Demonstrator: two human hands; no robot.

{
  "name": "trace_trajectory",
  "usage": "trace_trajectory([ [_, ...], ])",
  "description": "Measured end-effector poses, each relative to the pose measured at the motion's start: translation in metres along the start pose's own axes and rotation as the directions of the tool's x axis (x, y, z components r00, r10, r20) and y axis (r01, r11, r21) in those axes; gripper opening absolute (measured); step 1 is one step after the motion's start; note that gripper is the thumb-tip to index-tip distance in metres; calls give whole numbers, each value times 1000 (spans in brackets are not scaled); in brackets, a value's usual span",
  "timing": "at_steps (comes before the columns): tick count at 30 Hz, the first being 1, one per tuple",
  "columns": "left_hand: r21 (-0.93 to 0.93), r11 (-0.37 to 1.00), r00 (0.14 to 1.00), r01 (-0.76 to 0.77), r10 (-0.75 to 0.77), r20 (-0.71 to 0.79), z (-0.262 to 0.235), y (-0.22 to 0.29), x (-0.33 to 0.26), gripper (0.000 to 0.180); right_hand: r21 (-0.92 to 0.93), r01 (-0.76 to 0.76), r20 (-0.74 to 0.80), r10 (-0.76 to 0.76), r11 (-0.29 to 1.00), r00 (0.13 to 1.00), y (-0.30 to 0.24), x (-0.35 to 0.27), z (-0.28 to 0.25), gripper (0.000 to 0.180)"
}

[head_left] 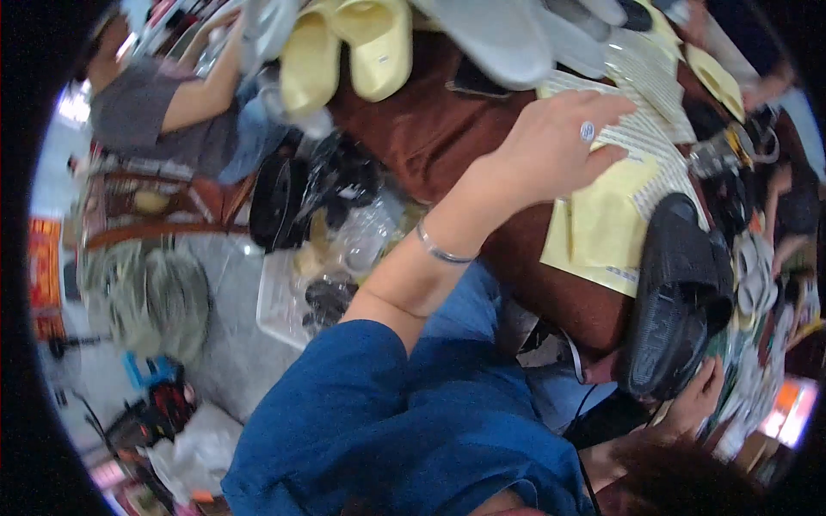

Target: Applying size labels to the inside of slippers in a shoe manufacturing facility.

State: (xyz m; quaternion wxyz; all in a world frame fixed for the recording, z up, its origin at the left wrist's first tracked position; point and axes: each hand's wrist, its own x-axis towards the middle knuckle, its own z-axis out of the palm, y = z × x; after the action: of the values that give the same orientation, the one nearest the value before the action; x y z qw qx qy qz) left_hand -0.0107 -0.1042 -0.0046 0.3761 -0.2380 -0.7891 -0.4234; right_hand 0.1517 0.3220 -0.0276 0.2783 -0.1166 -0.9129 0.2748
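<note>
My left hand reaches over printed paper sheets on the brown-covered table, fingers stretched out and apart, holding nothing I can see. A small round white label shows on the back of it. Beneath and beside the hand lie pale yellow sheets. At the table's right edge a pair of black slide slippers is tilted up, one against the other. My right hand grips them at their lower end, its fingers partly hidden behind them.
Yellow slippers and grey slippers stand along the far side of the brown cloth, near a dark phone-like slab. A white bin with plastic-wrapped items is at left. Another person sits far left; more slippers lie right.
</note>
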Motion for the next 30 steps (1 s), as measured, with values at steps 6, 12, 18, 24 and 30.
trace_trajectory([
  [6, 387, 900, 972, 201, -133, -196, -149, 22, -117, 17, -127, 140, 49, -134, 982, 990, -30, 13, 13, 31],
  [12, -87, 773, 536, 628, -511, -673, -222, -31, -212, 35, -169, 238, 43, -234, 956, 971, -43, 24, 19, 30],
  [18, 67, 812, 727, 580, -479, -492, -159, -26, -168, 31, -244, 147, 8, -150, 958, 989, -52, 15, 15, 31],
  [24, -46, 916, 903, 400, -402, -154, -86, 22, -120, 26, -211, 93, 95, -74, 973, 993, -13, -8, 16, 32],
  [30, 62, 980, 967, 190, -198, 163, -50, 41, -110, 32, -122, 116, 106, -104, 986, 989, -37, -26, 8, 28],
])
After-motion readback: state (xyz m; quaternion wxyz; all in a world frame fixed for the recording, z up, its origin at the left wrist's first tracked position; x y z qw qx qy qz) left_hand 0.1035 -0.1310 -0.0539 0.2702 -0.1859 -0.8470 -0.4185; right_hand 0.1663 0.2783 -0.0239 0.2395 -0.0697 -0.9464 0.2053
